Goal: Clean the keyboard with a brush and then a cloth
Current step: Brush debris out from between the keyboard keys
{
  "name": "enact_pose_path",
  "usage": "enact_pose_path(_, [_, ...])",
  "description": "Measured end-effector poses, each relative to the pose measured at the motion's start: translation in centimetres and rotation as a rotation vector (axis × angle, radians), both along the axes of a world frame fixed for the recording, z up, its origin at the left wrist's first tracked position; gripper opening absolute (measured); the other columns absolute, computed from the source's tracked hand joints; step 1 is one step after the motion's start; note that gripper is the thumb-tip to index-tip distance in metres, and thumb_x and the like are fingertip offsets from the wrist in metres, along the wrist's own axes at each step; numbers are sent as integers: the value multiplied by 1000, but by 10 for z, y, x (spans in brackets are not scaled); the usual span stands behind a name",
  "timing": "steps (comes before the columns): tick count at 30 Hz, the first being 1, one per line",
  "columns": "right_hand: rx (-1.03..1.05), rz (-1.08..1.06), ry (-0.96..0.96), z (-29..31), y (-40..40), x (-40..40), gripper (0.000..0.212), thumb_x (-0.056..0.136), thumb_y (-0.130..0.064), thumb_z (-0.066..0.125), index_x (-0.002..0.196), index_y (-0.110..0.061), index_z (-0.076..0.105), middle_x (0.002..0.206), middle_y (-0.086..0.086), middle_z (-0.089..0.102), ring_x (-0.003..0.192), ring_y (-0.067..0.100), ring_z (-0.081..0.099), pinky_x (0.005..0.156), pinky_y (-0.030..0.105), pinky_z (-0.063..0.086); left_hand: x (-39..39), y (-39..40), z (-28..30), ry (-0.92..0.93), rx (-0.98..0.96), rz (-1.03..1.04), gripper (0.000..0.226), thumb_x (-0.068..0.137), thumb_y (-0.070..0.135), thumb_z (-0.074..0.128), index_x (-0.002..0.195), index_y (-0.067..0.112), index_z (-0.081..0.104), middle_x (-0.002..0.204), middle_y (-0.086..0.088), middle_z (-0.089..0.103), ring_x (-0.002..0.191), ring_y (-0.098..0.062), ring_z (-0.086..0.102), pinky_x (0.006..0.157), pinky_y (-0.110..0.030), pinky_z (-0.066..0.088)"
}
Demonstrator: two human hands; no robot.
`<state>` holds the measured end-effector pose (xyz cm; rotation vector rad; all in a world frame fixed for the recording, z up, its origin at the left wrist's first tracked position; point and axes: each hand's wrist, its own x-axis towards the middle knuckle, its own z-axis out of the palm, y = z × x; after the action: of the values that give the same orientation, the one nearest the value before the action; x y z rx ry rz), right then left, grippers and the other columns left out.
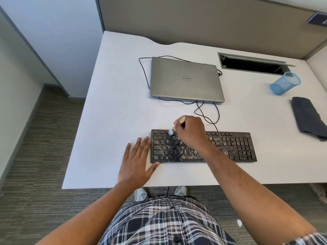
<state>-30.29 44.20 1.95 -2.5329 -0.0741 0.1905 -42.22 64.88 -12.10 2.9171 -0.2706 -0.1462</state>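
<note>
A black keyboard point(230, 147) speckled with pale crumbs lies near the front of the white desk point(115, 103). My right hand point(192, 131) grips a small brush point(174, 129) by its wooden handle, and the pale bristles touch the keys at the keyboard's upper left. My left hand point(136, 160) lies flat on the desk with fingers spread, its thumb against the keyboard's front left corner. A dark grey cloth point(308, 117) lies folded at the desk's right edge.
A shut silver laptop point(185, 80) sits behind the keyboard, with black cables point(207, 112) looping around it. A blue mesh pen cup point(284, 84) lies tipped at the back right, next to a cable slot point(251, 65) in the desk. Grey partition walls stand behind.
</note>
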Motion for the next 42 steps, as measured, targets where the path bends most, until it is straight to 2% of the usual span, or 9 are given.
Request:
enact_pose_path(4, [7, -15, 76, 3, -4, 5, 19, 98, -24, 64, 88, -16, 79, 65, -13, 68, 60, 7, 63, 56, 22, 43, 0, 0, 1, -2, -8, 2, 88, 104, 75, 17, 170, 20, -1, 177, 5, -4, 163, -16, -13, 131, -50, -1])
enact_pose_path(10, [-11, 17, 98, 4, -4, 4, 19, 99, -23, 65, 89, -19, 80, 64, -16, 65, 61, 3, 61, 54, 17, 41, 0, 0, 0, -10, -21, 4, 88, 104, 75, 19, 170, 20, 1, 178, 5, -1, 163, -17, -10, 131, -50, 1])
enact_pose_path(13, [32, -17, 96, 4, -5, 7, 19, 98, -22, 65, 85, -17, 79, 62, -14, 67, 61, 10, 66, 57, 25, 50, 0, 0, 0, -1, -9, 2, 88, 104, 76, 16, 170, 20, 0, 177, 5, -3, 163, -16, -12, 131, -50, 0])
enact_pose_path(19, [5, 23, 111, 4, -4, 2, 20, 98, -21, 65, 85, -16, 79, 59, -17, 62, 55, 1, 57, 54, 20, 42, 0, 0, 0, -8, -23, 9, 87, 103, 75, 17, 170, 20, 6, 178, 6, 1, 164, -16, -9, 131, -50, 2])
enact_pose_path(21, [50, -24, 87, 5, -4, 4, 19, 97, -23, 65, 86, -16, 79, 61, -14, 65, 58, 7, 61, 58, 27, 48, 0, 0, 0, -2, -19, 8, 87, 103, 75, 17, 170, 21, 4, 177, 6, -1, 163, -16, -11, 132, -50, 2])
enact_pose_path(26, [-7, 18, 88, 5, -1, 0, 20, 99, -22, 64, 87, -16, 79, 61, -18, 60, 59, 0, 56, 54, 19, 37, 0, 0, 0, 2, -8, 7, 88, 103, 76, 15, 170, 21, 3, 178, 6, -1, 163, -16, -11, 131, -51, 2])
enact_pose_path(34, [-28, -31, 47, 0, -5, -2, 20, 99, -23, 63, 88, -17, 78, 72, -11, 71, 66, 7, 61, 61, 23, 45, 0, 0, 0, 7, -10, 4, 88, 103, 76, 14, 170, 22, 0, 177, 6, -3, 163, -16, -13, 132, -51, 2])
enact_pose_path(39, [-66, -96, -23, 9, -15, 0, 22, 98, -20, 60, 80, -21, 73, 61, -21, 62, 62, -3, 59, 53, 9, 34, 0, 0, 1, 7, -13, 2, 87, 103, 76, 15, 170, 22, -2, 177, 7, -6, 163, -16, -14, 132, -51, 1])
enact_pose_path(42, [37, -98, -53, 10, -12, -1, 19, 99, -20, 62, 90, -18, 79, 76, -14, 71, 70, 4, 64, 65, 20, 44, -1, 0, 1, 6, -9, 1, 87, 104, 76, 16, 170, 22, -3, 177, 6, -7, 162, -16, -15, 132, -51, 1])
